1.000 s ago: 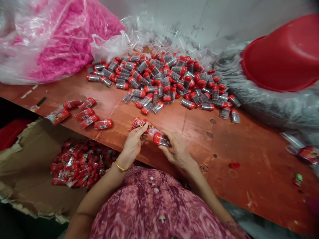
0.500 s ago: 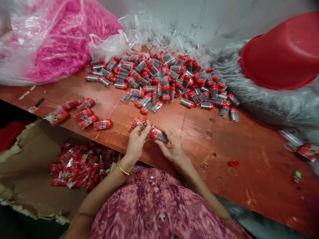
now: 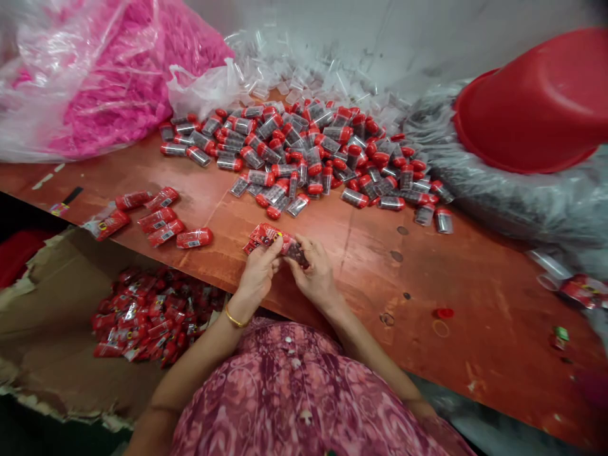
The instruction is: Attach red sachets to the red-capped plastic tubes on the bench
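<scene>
My left hand (image 3: pixel 259 269) pinches a red printed sleeve (image 3: pixel 265 235) at the near edge of the brown table (image 3: pixel 475 304). My right hand (image 3: pixel 314 273) grips a small clear vial with a red cap (image 3: pixel 295 251), whose capped end sits inside the sleeve. Both hands are closed and meet just above the table. A big heap of red-capped vials (image 3: pixel 308 155) lies further back. Several vials wrapped in red sleeves (image 3: pixel 159 218) lie at the left of the table.
A torn cardboard box (image 3: pixel 57 304) below the table's left edge holds many wrapped vials (image 3: pixel 152 313). A pink-filled plastic bag (image 3: pixel 109 69) sits back left, clear empty vials (image 3: pixel 308 69) behind the heap, a red basin (image 3: pixel 536 104) on grey bags at right.
My right hand has slid the vial leftward into the sleeve held by my left hand; the red cap that showed before is now covered.
</scene>
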The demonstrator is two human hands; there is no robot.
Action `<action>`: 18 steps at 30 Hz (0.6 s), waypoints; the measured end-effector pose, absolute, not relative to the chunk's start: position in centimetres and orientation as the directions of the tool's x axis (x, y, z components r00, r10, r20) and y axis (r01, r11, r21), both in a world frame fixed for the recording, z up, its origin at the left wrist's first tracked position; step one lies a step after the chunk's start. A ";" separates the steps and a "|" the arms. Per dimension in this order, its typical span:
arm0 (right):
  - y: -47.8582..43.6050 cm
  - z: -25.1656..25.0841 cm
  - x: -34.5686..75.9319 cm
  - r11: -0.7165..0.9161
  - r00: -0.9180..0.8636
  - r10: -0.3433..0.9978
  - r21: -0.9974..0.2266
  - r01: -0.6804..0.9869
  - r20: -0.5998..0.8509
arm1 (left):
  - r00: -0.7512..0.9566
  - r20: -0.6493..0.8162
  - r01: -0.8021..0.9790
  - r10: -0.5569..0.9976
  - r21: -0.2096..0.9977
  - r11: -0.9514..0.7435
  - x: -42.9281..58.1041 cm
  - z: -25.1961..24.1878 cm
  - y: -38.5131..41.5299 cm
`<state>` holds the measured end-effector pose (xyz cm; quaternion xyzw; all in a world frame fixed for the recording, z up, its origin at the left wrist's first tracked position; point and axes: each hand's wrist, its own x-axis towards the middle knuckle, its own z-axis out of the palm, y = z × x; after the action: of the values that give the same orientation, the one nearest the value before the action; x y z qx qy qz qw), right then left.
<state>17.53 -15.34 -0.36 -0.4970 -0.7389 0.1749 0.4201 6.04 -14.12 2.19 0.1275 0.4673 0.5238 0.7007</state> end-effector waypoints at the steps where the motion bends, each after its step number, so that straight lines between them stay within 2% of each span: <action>1: -15.5 -0.4 17.5 0.435 -0.143 0.890 -0.707 0.558 0.434 | 0.007 -0.524 -0.621 0.852 0.666 0.414 5.9 2.3 -13.9; 3: -15.9 -0.5 17.5 0.361 -0.099 0.928 -0.805 0.471 0.358 | -0.064 -0.510 -0.639 0.858 0.681 0.357 5.6 2.4 -13.6; 7: -16.7 -0.3 17.7 0.053 -0.033 0.998 -0.984 0.170 0.048 | -0.148 -0.453 -0.599 0.879 0.748 0.285 5.5 2.4 -13.4; 10: -16.7 0.6 17.8 -0.093 -0.047 0.995 -0.995 -0.034 -0.091 | -0.077 -0.404 -0.558 0.912 0.775 0.296 5.8 2.0 -13.9; 12: -16.4 1.1 17.7 -0.143 -0.050 0.989 -0.985 -0.102 -0.138 | -0.005 -0.378 -0.531 0.926 0.785 0.318 6.0 1.7 -14.3; 15: -15.8 1.2 16.8 -0.211 -0.047 0.977 -0.968 -0.137 -0.206 | 0.007 -0.359 -0.498 0.933 0.808 0.314 6.1 1.4 -14.7; 18: -15.2 0.5 15.7 -0.241 -0.067 0.970 -0.966 -0.099 -0.235 | -0.021 -0.376 -0.515 0.926 0.798 0.312 5.6 1.4 -14.9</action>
<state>15.72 -15.17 0.54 -0.5152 -0.4227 0.5957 0.4483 5.59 -14.91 1.43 0.2214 0.4644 0.5429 0.6638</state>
